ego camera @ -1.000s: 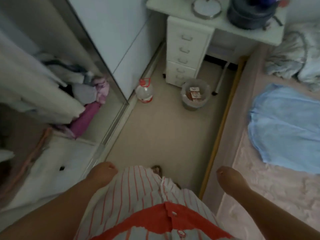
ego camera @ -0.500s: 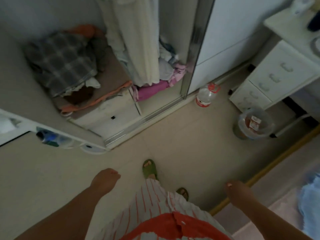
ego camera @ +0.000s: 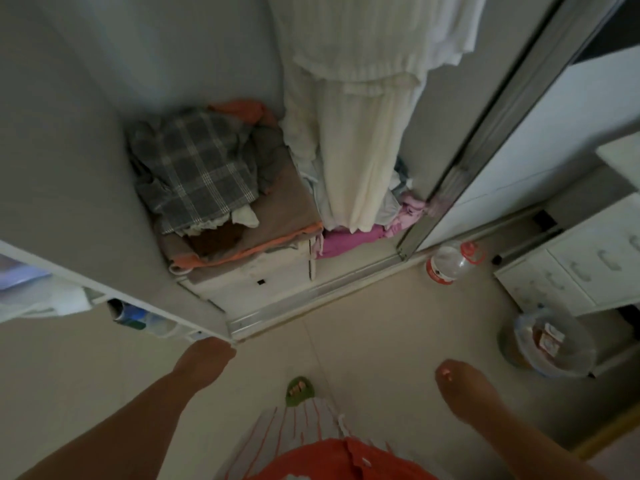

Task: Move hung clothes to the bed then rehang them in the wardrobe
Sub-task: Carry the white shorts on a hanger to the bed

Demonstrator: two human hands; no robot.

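Note:
The open wardrobe [ego camera: 207, 53] fills the upper half of the view. Cream and white clothes [ego camera: 360, 109] hang inside it at the upper middle. A grey plaid garment [ego camera: 197, 171] lies crumpled on a brown and orange pile on a low white drawer unit [ego camera: 263, 271]. Pink and magenta clothes [ego camera: 349, 237] lie on the wardrobe floor under the hanging ones. My left hand [ego camera: 204, 358] hangs loose and empty near the wardrobe's front corner. My right hand [ego camera: 464, 382] hangs loose and empty over the floor, well short of the clothes.
The sliding door frame [ego camera: 485, 140] runs diagonally at the right. A plastic water bottle [ego camera: 450, 261] stands on the floor by it. A clear bin [ego camera: 554, 344] sits beside white desk drawers [ego camera: 581, 268]. A shelf edge with small items [ego camera: 138, 317] juts in at left. My green slipper [ego camera: 299, 389] shows below.
My view has swung left from the bed to face the open wardrobe, and the blue garment on the bed has left view. Both hands stay empty and low.

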